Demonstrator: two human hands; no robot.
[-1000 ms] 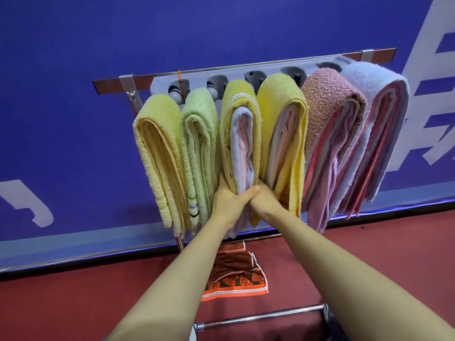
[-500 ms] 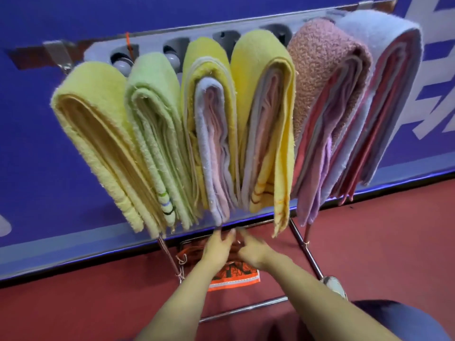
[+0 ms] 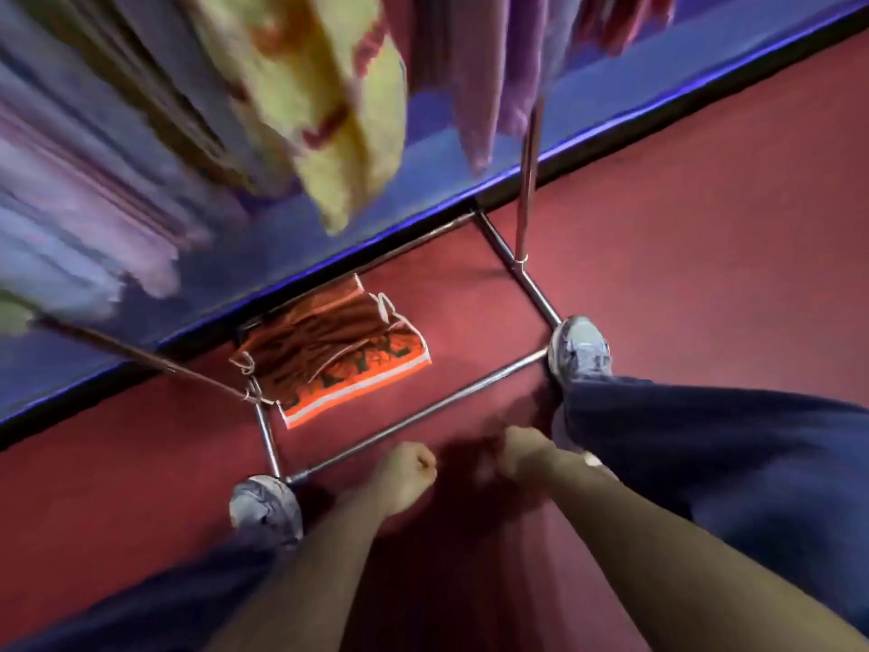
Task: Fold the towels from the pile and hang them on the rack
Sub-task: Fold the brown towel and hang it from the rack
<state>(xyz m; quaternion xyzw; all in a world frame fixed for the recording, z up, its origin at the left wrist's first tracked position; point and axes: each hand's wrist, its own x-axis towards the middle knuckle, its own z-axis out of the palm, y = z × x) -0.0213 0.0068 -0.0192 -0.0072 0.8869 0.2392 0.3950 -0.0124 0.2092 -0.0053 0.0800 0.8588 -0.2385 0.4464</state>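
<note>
A crumpled orange towel (image 3: 338, 355) lies on the red floor inside the rack's metal base frame (image 3: 423, 411). Above it hang blurred folded towels, among them a yellow towel (image 3: 329, 110) and a purple-pink towel (image 3: 493, 63). My left hand (image 3: 406, 468) hovers low over the floor in front of the frame's front bar, fingers curled into a fist with nothing in it. My right hand (image 3: 517, 449) is beside it, blurred by motion, and I cannot make out its fingers. Neither hand touches the orange towel.
My left shoe (image 3: 265, 510) and right shoe (image 3: 583, 350) stand at the frame's two front corners. An upright rack pole (image 3: 526, 181) rises at the right. The blue wall (image 3: 329, 237) runs behind the rack. Red floor stretches out to the right.
My view has swung down from the hanging towels to the floor. Both hands left the hung yellow towel and dropped low, ending in front of the base frame.
</note>
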